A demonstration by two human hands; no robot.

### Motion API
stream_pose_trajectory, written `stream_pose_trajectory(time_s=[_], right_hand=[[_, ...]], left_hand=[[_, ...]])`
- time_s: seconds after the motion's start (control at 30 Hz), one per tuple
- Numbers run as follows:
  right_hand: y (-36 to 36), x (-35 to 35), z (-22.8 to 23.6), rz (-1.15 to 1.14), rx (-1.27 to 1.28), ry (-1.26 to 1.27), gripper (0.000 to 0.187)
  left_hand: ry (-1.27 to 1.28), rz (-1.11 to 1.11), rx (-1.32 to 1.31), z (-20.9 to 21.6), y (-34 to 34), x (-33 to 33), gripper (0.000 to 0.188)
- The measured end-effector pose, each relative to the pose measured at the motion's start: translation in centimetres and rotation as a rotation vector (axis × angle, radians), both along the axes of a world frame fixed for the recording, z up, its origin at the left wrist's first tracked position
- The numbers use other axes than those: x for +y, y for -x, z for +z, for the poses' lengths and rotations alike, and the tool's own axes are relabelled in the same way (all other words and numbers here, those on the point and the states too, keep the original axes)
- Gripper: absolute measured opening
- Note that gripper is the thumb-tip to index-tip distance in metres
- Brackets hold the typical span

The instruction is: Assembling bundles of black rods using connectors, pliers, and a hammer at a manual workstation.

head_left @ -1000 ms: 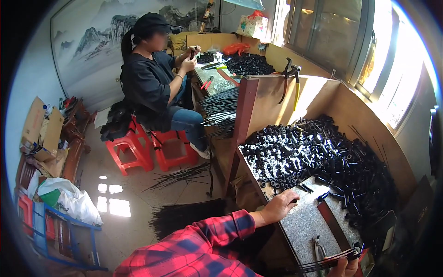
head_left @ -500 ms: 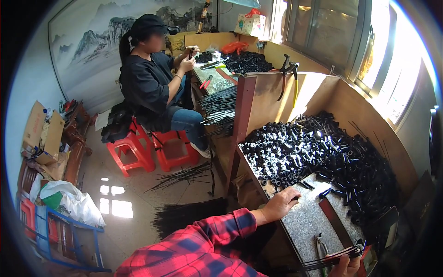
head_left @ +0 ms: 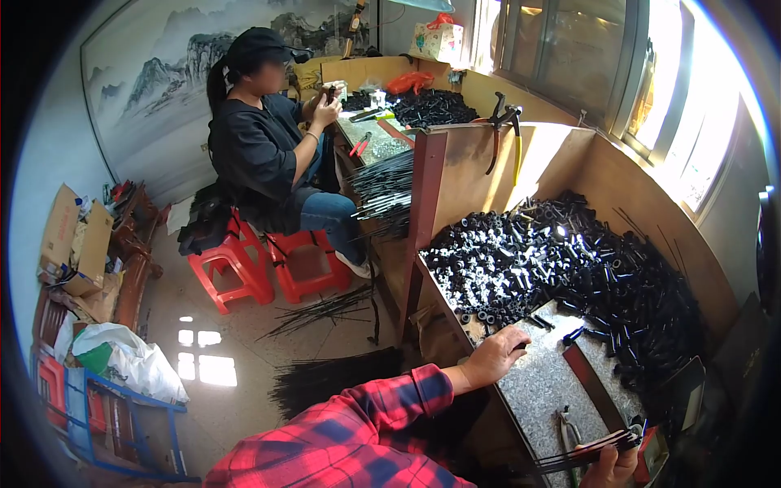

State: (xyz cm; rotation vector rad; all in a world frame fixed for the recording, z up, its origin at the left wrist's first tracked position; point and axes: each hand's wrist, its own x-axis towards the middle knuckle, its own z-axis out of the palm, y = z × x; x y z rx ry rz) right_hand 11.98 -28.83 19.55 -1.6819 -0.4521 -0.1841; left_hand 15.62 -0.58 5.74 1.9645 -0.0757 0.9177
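Observation:
My left hand [head_left: 493, 358], at the end of a red plaid sleeve, is over the left edge of the grey speckled worktop [head_left: 533, 398]. Its fingers are closed on a small black part [head_left: 521, 346], mostly hidden by them. Down at the lower right, my right hand [head_left: 610, 468] grips several thin black rods [head_left: 569, 464], whose far lengths run left across the worktop. Close by the rods lie pliers [head_left: 566, 427] and a dark flat strip [head_left: 592, 386]. Beyond both hands spreads a large heap of small black tubular parts [head_left: 561, 260].
A wooden partition [head_left: 508, 167] with pliers [head_left: 504, 130] hung over it stands behind the heap. A co-worker [head_left: 264, 138] sits beyond at another bench, handling a small dark piece. Bundled black rods [head_left: 333, 378] lie on the floor near red stools [head_left: 305, 272].
Both hands stay nearly in place with their grips unchanged. The whole view has shifted slightly.

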Motion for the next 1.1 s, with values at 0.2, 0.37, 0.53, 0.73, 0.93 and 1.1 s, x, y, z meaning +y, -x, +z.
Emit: stream_pose_trajectory(time_s=[0.2,0.37,0.53,0.73,0.93,1.1], right_hand=[[0.0,-0.3,0.2,-0.014,-0.008,0.094,0.02],[0.3,0.1,1.0,-0.012,0.023,0.129,0.023],[0.4,0.3,1.1,-0.006,-0.038,0.095,0.026],[0.5,0.0,1.0,-0.003,0.037,0.073,0.025],[0.1,0.1,0.5,-0.029,-0.01,0.074,0.024],[0.2,-0.2,0.5,-0.034,0.009,0.105,0.024]], left_hand=[[-0.002,-0.009,0.029,0.1,-0.1,0.1,0.026],[-0.005,-0.006,0.01,0.1,-0.1,0.1,0.026],[-0.004,-0.002,0.02,-0.2,-0.1,0.2,0.027],[0.025,-0.018,0.036,0.5,0.2,0.0,0.024],[0.015,-0.013,0.007,0.3,0.0,0.2,0.024],[-0.003,-0.013,0.019,0.1,0.1,0.2,0.025]])
